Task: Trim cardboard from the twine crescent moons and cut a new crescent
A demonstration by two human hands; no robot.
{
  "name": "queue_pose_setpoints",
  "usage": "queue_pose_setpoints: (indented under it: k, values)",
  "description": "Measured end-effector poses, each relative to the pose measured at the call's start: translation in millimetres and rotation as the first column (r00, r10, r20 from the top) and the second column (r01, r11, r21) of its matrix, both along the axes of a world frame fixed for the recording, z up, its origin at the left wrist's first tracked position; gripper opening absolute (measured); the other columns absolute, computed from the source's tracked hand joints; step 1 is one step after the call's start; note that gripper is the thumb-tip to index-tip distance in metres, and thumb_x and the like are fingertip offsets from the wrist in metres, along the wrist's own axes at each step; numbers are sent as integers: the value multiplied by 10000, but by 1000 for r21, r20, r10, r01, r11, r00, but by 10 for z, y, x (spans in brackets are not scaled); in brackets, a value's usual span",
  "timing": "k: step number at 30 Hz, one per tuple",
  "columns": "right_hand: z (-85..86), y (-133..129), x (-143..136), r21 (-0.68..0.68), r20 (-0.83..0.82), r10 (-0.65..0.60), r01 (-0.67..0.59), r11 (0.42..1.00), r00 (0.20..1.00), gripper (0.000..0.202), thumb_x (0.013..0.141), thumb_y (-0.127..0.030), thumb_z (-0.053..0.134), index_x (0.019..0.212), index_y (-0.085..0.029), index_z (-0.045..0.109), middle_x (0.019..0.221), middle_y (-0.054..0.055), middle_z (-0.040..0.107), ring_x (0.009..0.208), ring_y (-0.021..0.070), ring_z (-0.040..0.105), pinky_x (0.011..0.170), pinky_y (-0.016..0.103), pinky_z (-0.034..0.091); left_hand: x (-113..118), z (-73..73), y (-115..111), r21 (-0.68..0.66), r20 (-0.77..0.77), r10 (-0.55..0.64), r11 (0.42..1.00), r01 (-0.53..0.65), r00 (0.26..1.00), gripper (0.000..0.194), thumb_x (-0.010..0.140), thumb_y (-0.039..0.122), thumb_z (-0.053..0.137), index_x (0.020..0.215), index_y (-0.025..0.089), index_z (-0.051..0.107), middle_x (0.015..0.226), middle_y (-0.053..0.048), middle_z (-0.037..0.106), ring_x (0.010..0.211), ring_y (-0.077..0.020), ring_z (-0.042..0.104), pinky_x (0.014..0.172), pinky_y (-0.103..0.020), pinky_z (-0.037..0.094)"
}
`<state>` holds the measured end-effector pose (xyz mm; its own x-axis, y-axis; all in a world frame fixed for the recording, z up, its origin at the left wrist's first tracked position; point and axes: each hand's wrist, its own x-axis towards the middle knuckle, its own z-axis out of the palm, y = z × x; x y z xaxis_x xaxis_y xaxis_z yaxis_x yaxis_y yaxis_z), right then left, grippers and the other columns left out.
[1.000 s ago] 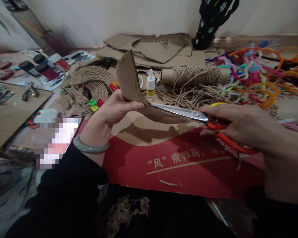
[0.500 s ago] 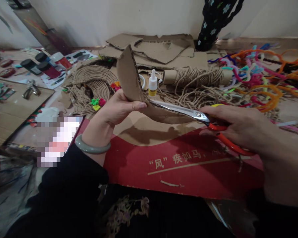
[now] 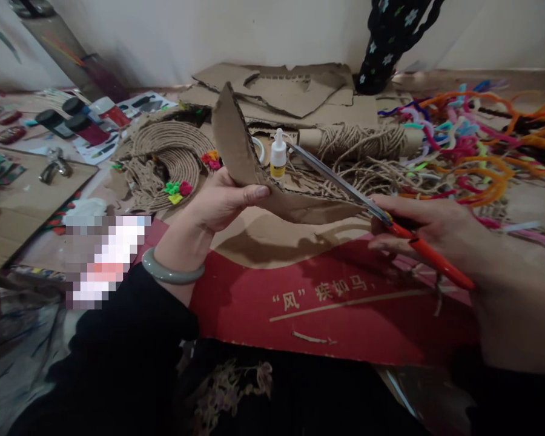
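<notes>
My left hand point(image 3: 229, 203) pinches a curved strip of brown cardboard point(image 3: 234, 142) near its middle, thumb on the near face. One end of the strip rises to a point, while the other reaches right towards my right hand point(image 3: 429, 233). That hand is closed round the red handles of a pair of scissors point(image 3: 345, 178). The blades look closed and point up and left, over the strip's right part; whether they touch it I cannot tell. Below both hands lies a red printed board point(image 3: 300, 327) with a thin scrap on it.
Behind the strip stand a small glue bottle point(image 3: 278, 158) and a roll of twine point(image 3: 363, 142). A coiled twine piece point(image 3: 172, 145) lies left, near paint jars point(image 3: 88, 128). Colourful pipe cleaners point(image 3: 472, 127) spread right. A black flowered vase point(image 3: 386, 42) stands at the back.
The scissors have lifted off the cardboard edge, their tip swinging up and slightly right. My left hand and the cardboard strip have stayed nearly still.
</notes>
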<state>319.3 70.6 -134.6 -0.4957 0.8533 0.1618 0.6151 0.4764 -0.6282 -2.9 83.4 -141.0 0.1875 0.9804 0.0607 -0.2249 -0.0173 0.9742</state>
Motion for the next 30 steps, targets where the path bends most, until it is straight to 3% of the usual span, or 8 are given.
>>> queue_pose_setpoints:
  k: [3,6,10,14,18,20,24,30]
  values:
    - [17,16,-14,142,150,-79,58,988,986,523,840,-557,659,1233,-219,724,978,85,790,851,281,757,741,391,611,16,18,-19,-20,-4,-1,1000,1,1000,415,513,396,969,852,246,782,892,4,799,924,-266,758,914,-435,615]
    - [-6,42,-60,249,428,-138,30,968,893,482,805,-440,706,1250,-256,712,1083,101,786,928,331,750,694,414,598,30,40,-49,-57,-44,-16,998,14,999,407,516,395,965,842,237,779,887,-15,798,930,-278,755,920,-444,609]
    - [-85,39,-122,218,578,-21,-130,967,816,534,828,-349,662,1353,-258,633,1160,121,764,953,336,744,642,400,585,59,45,-75,-86,-87,-59,995,52,994,436,560,395,944,908,201,768,940,-64,796,978,-291,745,921,-430,597]
    - [-51,-1,-135,202,459,66,-177,963,886,441,888,-362,569,1274,-176,670,1170,169,743,1027,355,721,772,469,594,104,24,-91,-112,-93,-80,991,70,992,438,583,372,928,926,169,746,932,-76,788,966,-274,740,907,-399,589]
    - [102,-72,-160,78,49,18,-22,997,999,369,970,-399,428,1095,-229,731,1027,94,780,932,266,743,816,404,590,168,8,-129,-134,-101,-68,989,54,993,439,598,369,917,942,166,737,934,-74,785,961,-276,738,890,-400,590]
    - [145,-107,-200,-7,-64,60,-60,998,996,370,954,-442,460,1083,-234,737,983,73,786,864,246,747,761,368,590,206,6,-150,-127,-114,-81,990,66,990,432,618,368,909,959,167,736,950,-77,787,954,-272,739,885,-399,594]
    - [139,-144,-298,-63,-59,118,-121,991,991,270,898,-378,547,1000,-236,754,857,45,776,747,213,725,721,340,573,263,8,-167,-92,-151,-99,992,86,984,417,614,371,918,924,162,732,955,-79,787,881,-247,739,832,-381,607]
    - [131,-124,-291,-190,-106,-52,31,981,993,226,900,-379,554,883,-230,723,613,0,667,540,159,627,540,294,501,242,11,-133,-95,-157,-110,991,95,981,372,633,453,897,830,178,741,785,-32,747,748,-191,705,704,-310,576]
